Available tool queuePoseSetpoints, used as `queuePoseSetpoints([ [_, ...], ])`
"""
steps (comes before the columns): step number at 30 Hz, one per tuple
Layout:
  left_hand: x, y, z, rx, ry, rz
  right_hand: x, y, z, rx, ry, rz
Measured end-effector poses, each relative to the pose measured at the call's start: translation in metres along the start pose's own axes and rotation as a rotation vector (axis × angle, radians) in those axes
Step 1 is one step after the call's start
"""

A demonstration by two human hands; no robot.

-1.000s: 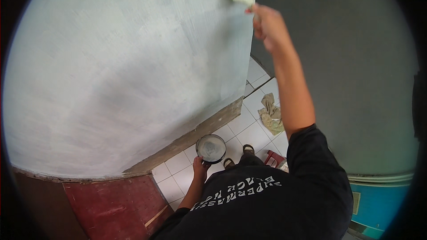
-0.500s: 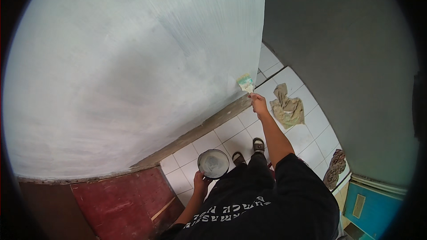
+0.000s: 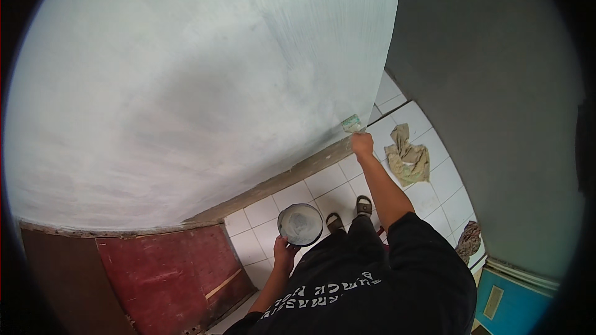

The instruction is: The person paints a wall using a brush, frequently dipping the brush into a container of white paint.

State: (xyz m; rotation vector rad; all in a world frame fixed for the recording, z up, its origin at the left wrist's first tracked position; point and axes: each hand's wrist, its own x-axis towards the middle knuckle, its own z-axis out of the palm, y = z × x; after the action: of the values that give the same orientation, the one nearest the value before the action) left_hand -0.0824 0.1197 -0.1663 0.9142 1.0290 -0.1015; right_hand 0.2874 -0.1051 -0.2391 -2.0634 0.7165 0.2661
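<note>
My right hand (image 3: 362,144) is closed round the handle of a paintbrush (image 3: 352,124). Its bristles, smeared white and green, rest against the lower part of a white-painted wall (image 3: 205,87), close to the wall's right edge. Streaky brush marks show on the paint above. My left hand (image 3: 284,252) grips the near rim of a round, dark-edged bowl (image 3: 300,225) at waist height. Whitish paint coats the inside of the bowl. The fingers under the bowl are partly hidden.
White tiles (image 3: 326,180) cover the floor under my sandals. A stained cloth (image 3: 410,158) lies right of my arm, a brown rag (image 3: 469,242) farther right. A grey wall (image 3: 490,105) rises at right. A red panel (image 3: 161,273) stands lower left, a blue box (image 3: 512,298) lower right.
The brush has shifted slightly down along the wall, its bristles now turned more sideways. The view has swung a little, moving the wall edge right. The left hand still holds the bowl.
</note>
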Motion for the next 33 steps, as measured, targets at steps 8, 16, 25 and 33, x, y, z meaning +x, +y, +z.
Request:
queuePoseSetpoints([
  [8,0.025,0.001,0.016,-0.054,-0.112,0.021,-0.104,-0.161,-0.171,0.668,-0.334,-0.154],
  [16,0.033,0.011,0.038,-0.047,-0.210,0.021,-0.158,-0.290,-0.280,0.836,-0.334,-0.520],
  [25,0.042,0.004,0.027,-0.037,-0.201,0.030,-0.146,-0.304,-0.258,0.904,-0.344,-0.577],
  [33,0.049,-0.006,-0.002,0.022,-0.142,0.053,-0.088,-0.137,-0.140,0.796,-0.349,-0.194],
])
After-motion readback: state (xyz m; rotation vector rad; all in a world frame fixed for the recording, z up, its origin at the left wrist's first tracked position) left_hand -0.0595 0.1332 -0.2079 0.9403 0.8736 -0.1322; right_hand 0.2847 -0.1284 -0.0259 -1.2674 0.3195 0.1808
